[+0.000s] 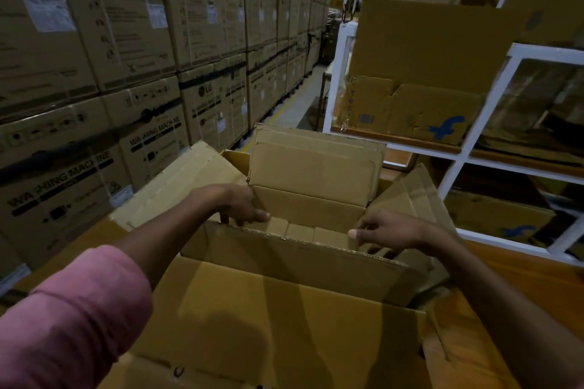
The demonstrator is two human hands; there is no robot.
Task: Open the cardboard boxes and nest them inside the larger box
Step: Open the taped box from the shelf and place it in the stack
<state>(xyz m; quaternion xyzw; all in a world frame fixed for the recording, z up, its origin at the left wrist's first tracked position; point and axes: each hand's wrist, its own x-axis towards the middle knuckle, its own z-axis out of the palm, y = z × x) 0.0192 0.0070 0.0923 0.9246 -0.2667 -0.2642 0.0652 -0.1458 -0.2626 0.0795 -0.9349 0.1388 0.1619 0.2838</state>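
From my remote feed, the left hand (pixel 241 204) curls its fingers over the left wall of an inner cardboard box (pixel 303 249), thumb pointing right along the edge, gripping it. The right hand (pixel 384 230) pinches the right wall of that same box, thumb on the near side and fingers tucked behind. A pink sleeve (pixel 72 319) covers the left upper arm; the right forearm is bare.

The inner box stands open inside the larger box (pixel 268 325), whose broad near flap spreads flat toward me. The inner box's near edge shows raw corrugated fluting, and its far flap (pixel 316 164) stands upright behind the hands. Down inside it, between the two hands, I can see the tops of several small tan blocks (pixel 300 230) in a row; what they are I cannot tell. Side flaps of the larger box splay out to the left (pixel 177 186) and right (pixel 417 196) of the inner box.

To the right of the larger box lies an orange-brown wooden tabletop (pixel 518 275). Beyond it, a white metal rack (pixel 474 123) holds flattened brown cartons, two with a blue printed mark. Left of the larger box, tall stacks of washing machine cartons (pixel 94 73), matte brown with black lettering and white labels, line a dim warehouse aisle with a grey floor (pixel 300 104).
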